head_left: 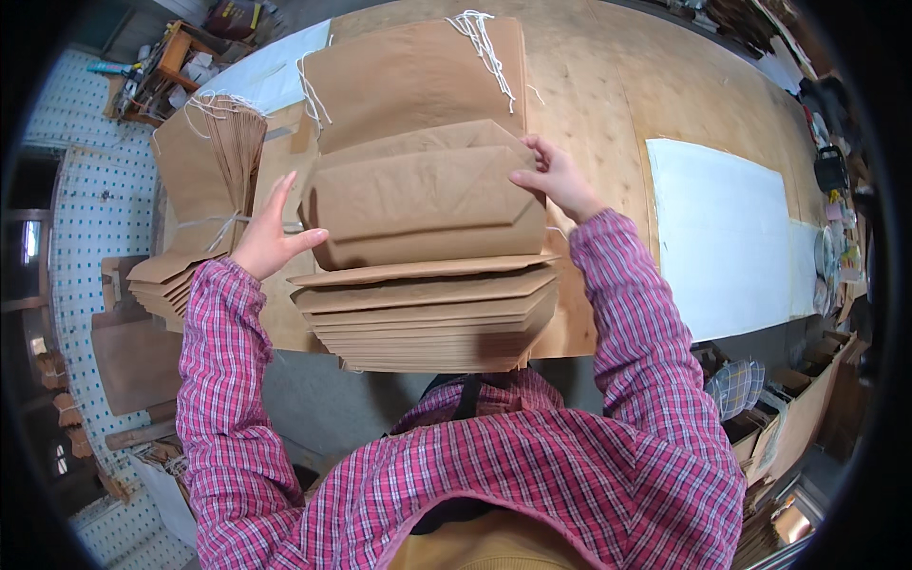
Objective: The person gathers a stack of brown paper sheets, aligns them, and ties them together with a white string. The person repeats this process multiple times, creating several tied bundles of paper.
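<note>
A brown paper bag point(418, 204) with a folded bottom lies across the stack before me. My right hand point(562, 179) pinches its right edge between thumb and fingers. Beside the bag's left edge, my left hand point(275, 231) has thumb and fingers spread and holds nothing. Under and nearer than the bag, a thick stack of folded paper bags point(427, 323) fans out at the table's front edge. Farther back lie flat brown bags point(408, 81) with white string handles point(486, 57).
To the left stands a tied bundle of brown bags point(204, 180). White sheets point(722, 237) lie on the wooden table point(594, 104) at right. Boxes point(798, 408) sit below on the right, and a dotted wall or panel point(90, 218) runs along the left.
</note>
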`<action>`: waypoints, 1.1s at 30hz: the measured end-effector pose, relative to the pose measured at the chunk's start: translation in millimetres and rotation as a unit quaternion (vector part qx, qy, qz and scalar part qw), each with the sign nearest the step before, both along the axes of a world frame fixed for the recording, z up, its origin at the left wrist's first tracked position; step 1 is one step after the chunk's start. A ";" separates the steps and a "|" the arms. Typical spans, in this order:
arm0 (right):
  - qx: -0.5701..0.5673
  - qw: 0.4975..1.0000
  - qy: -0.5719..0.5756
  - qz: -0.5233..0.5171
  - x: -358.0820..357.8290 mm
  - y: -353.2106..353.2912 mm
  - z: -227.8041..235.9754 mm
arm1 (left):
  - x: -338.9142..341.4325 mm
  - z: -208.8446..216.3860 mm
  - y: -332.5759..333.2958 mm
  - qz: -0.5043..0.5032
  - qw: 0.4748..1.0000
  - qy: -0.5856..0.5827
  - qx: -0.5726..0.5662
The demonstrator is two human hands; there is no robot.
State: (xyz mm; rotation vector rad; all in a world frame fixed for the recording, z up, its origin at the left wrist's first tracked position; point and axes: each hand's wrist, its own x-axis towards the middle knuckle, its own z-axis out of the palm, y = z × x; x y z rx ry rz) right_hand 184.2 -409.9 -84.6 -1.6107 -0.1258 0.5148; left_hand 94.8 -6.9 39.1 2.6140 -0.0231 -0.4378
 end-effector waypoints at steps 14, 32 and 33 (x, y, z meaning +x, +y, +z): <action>-0.205 0.877 -0.434 -0.021 -94.5 3.8 86.2 | -7.1 3.1 -44.9 -0.119 0.992 -0.011 0.045; -0.350 0.816 -0.450 0.096 -216.2 62.9 90.3 | -133.6 -28.5 -62.9 -0.250 0.955 -0.057 0.151; -0.378 0.826 -0.401 0.120 -221.4 68.0 90.7 | -137.7 -35.6 -65.6 -0.227 0.963 -0.009 0.147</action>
